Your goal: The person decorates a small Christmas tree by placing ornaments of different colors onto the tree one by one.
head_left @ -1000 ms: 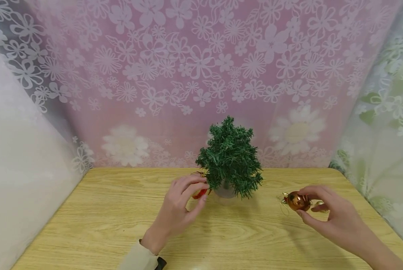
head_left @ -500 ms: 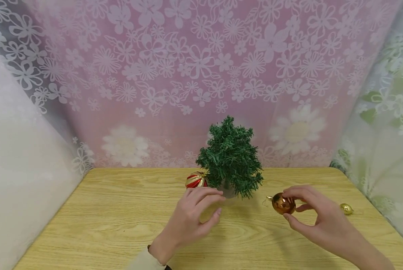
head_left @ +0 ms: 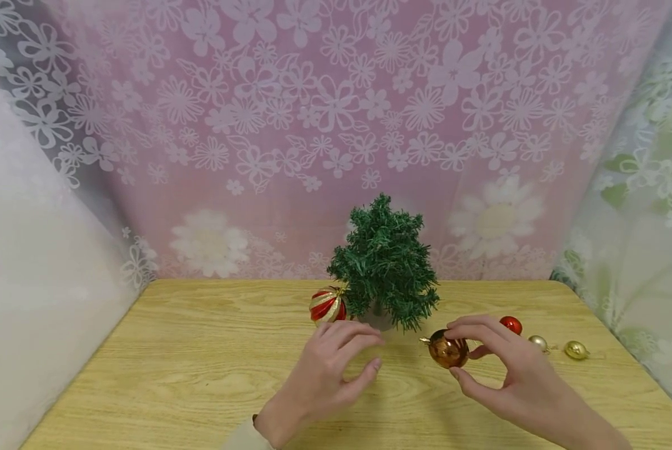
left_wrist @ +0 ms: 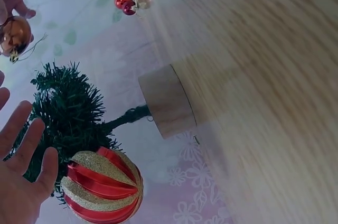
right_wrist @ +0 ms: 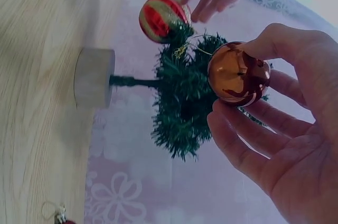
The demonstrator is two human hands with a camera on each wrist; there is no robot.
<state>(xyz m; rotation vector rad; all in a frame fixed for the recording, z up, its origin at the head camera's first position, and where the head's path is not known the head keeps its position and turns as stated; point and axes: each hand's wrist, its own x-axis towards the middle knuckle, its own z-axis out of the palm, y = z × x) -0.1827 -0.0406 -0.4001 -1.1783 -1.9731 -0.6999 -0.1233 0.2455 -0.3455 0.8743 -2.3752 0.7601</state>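
My right hand (head_left: 518, 375) pinches a shiny copper-brown Christmas bauble (head_left: 447, 349) between thumb and fingers, with its gold cap and hanging loop pointing left. My left hand (head_left: 336, 369) holds nothing; its fingers are relaxed and spread in front of the small green artificial Christmas tree (head_left: 383, 262). A red-and-gold striped bauble (head_left: 327, 305) hangs at the tree's lower left side, just beyond the left fingers. In the left wrist view, that striped bauble (left_wrist: 103, 186) appears close beside the left thumb. The tree's round pale base (right_wrist: 95, 77) stands on the wooden table.
On the table (head_left: 172, 375) to the right lie a red bauble (head_left: 511, 324), a pale gold bauble (head_left: 537, 343) and a yellow-gold bauble (head_left: 576, 350), close behind the right hand. A pink floral curtain (head_left: 313, 125) rises behind the table's far edge.
My left hand has left the striped bauble and drawn right and toward me. My right hand has carried the copper-brown bauble leftward, uncovering the small baubles behind it.
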